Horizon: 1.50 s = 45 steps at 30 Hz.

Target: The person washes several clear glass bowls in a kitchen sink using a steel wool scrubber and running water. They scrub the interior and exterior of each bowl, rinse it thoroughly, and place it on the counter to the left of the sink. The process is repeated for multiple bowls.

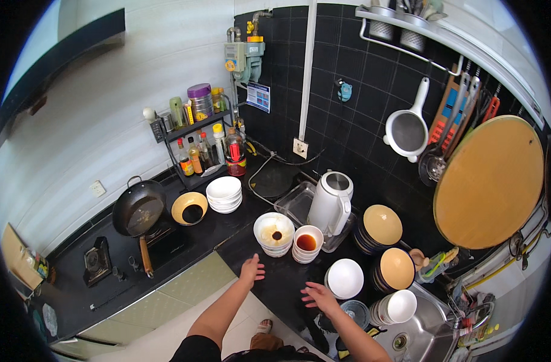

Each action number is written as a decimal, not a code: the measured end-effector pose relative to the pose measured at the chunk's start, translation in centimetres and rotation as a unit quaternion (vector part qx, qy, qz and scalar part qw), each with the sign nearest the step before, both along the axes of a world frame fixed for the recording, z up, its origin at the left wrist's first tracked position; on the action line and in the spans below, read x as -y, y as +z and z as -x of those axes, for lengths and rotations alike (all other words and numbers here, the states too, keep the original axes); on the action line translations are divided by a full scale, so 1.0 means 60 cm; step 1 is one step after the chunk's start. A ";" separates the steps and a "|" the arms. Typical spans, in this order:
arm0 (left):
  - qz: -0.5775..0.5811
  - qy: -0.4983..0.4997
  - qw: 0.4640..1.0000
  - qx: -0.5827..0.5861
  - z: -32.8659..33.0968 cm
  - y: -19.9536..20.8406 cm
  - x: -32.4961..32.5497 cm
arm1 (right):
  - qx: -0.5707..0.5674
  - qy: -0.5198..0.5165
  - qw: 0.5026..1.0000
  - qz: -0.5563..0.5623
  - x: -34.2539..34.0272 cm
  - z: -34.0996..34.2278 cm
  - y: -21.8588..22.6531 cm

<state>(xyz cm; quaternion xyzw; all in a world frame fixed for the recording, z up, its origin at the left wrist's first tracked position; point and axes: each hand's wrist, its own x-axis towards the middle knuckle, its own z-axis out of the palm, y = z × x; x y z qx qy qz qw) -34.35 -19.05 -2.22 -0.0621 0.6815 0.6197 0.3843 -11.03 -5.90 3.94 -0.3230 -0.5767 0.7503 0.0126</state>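
My left hand (252, 269) is empty, fingers apart, at the counter's front edge just below a stack of white bowls (268, 227). The top bowl has brown stains and a dark spot inside. Beside that stack stand smaller stacked white bowls (310, 231), the upper one holding reddish-brown liquid. My right hand (319, 297) hovers over the black counter with spread fingers and nothing in them. Nearest to it are a white bowl (345, 278) and a grey-blue round dish (354, 312), partly hidden by my forearm.
A white kettle (331, 204) stands in a clear tray (333, 243). Stacked yellow-lined bowls (382, 225) and white bowls (401, 306) stand by the sink (417, 335). Leftward are more white bowls (224, 189), a yellow bowl with dark liquid (182, 208), a wok (140, 205) and a bottle rack (194, 127).
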 end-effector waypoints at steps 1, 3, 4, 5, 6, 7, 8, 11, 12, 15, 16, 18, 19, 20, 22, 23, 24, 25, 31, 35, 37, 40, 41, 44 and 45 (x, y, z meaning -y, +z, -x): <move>-0.014 0.006 0.999 0.029 0.028 -0.001 0.000 | -0.006 -0.001 0.999 0.044 0.001 0.032 -0.010; -0.032 -0.022 0.997 0.073 0.078 -0.013 -0.014 | -0.014 -0.022 0.992 0.124 0.003 0.098 -0.026; -0.036 -0.031 0.995 0.082 0.098 -0.004 -0.021 | -0.020 -0.055 0.985 0.164 0.008 0.135 -0.033; -0.041 -0.041 0.994 0.091 0.116 0.002 -0.029 | -0.026 -0.089 0.975 0.203 0.007 0.166 -0.045; -0.062 -0.063 0.990 0.109 0.132 0.005 -0.037 | -0.049 -0.080 0.964 0.250 -0.001 0.194 -0.073; -0.066 -0.072 0.988 0.117 0.151 -0.005 -0.047 | -0.047 -0.107 0.954 0.275 0.000 0.222 -0.082; -0.070 -0.081 0.986 0.124 0.168 -0.020 -0.058 | -0.046 -0.128 0.949 0.284 0.002 0.246 -0.086; -0.095 -0.123 0.977 0.148 0.207 -0.034 -0.088 | -0.073 -0.114 0.948 0.287 -0.007 0.296 -0.123; -0.115 -0.141 0.972 0.149 0.215 -0.034 -0.096 | -0.067 -0.132 0.947 0.287 -0.009 0.308 -0.128; -0.189 -0.201 0.944 0.182 0.237 -0.064 -0.124 | -0.072 -0.163 0.941 0.288 -0.016 0.326 -0.137; -0.203 -0.225 0.935 0.183 0.240 -0.067 -0.130 | -0.081 -0.161 0.939 0.292 -0.019 0.328 -0.138; -0.201 -0.273 0.927 0.160 0.248 -0.062 -0.134 | -0.101 -0.161 0.932 0.310 -0.026 0.330 -0.144; -0.197 -0.276 0.925 0.169 0.247 -0.055 -0.134 | -0.107 -0.154 0.931 0.312 -0.029 0.328 -0.147; -0.193 -0.279 0.924 0.178 0.242 -0.046 -0.135 | -0.113 -0.146 0.931 0.315 -0.030 0.324 -0.148; -0.195 -0.271 0.924 0.187 0.242 -0.044 -0.134 | -0.122 -0.132 0.929 0.322 -0.031 0.328 -0.137; -0.206 -0.253 0.925 0.192 0.238 -0.051 -0.128 | -0.122 -0.129 0.929 0.326 -0.031 0.328 -0.129; -0.217 -0.237 0.926 0.197 0.232 -0.047 -0.123 | -0.123 -0.129 0.927 0.329 -0.031 0.329 -0.124; -0.228 -0.220 0.927 0.202 0.229 -0.041 -0.121 | -0.111 -0.122 0.927 0.337 -0.032 0.330 -0.129; -0.220 -0.169 0.942 0.186 0.197 0.006 -0.049 | -0.061 -0.101 0.926 0.358 0.015 0.310 -0.138; -0.235 -0.132 0.947 0.177 0.188 0.031 -0.003 | -0.066 -0.061 0.939 0.332 0.045 0.296 -0.055; -0.216 -0.140 0.957 0.134 0.170 0.101 -0.001 | -0.093 -0.040 0.942 0.321 0.045 0.283 -0.017; -0.250 -0.177 0.944 0.126 0.152 0.161 -0.022 | -0.122 -0.041 0.946 0.296 0.037 0.250 0.054; -0.248 -0.191 0.942 0.123 0.141 0.181 -0.033 | -0.129 -0.047 0.948 0.286 0.031 0.237 0.075; -0.260 -0.230 0.930 0.123 0.094 0.249 -0.076 | -0.162 -0.035 0.947 0.274 0.001 0.184 0.106; -0.270 -0.251 0.922 0.119 0.077 0.260 -0.095 | -0.172 -0.047 0.946 0.270 -0.006 0.162 0.123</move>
